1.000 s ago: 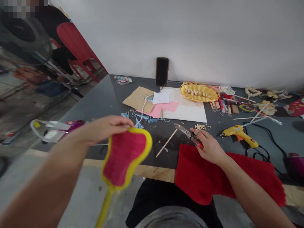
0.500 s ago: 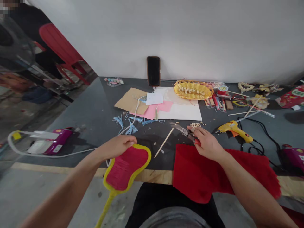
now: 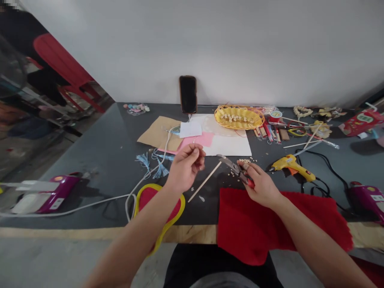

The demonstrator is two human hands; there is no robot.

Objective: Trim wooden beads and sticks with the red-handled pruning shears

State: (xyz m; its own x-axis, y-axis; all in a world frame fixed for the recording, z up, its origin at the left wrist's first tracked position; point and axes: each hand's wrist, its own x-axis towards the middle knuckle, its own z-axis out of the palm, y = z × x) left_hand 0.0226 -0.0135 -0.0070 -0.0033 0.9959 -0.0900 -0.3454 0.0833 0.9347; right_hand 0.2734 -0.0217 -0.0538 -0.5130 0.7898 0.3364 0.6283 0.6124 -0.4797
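Note:
My right hand (image 3: 260, 185) grips a pair of pliers (image 3: 232, 166) with red handles. Their metal jaws point left, at the upper end of a thin wooden stick (image 3: 205, 182) lying on the dark table. Raised over the table left of the stick, my left hand (image 3: 186, 167) has its fingers curled in a pinch; what they hold, if anything, is hidden. Under my left forearm lies a crimson fan-shaped piece (image 3: 147, 196) with a yellow rim, overhanging the front edge. Small pale cut bits or beads (image 3: 245, 161) are scattered beyond the pliers.
Red cloth (image 3: 240, 224) drapes over the front edge. To the right are a yellow glue gun (image 3: 292, 166) and its cord. Behind stand a yellow basket (image 3: 220, 120) and a phone (image 3: 188, 95). Blue tassels (image 3: 161, 171) and a white cable (image 3: 90, 207) lie left.
My left hand has let go of the yellow-rimmed piece and moved up and right, close to the stick. The pliers stay in my right hand by the stick's end.

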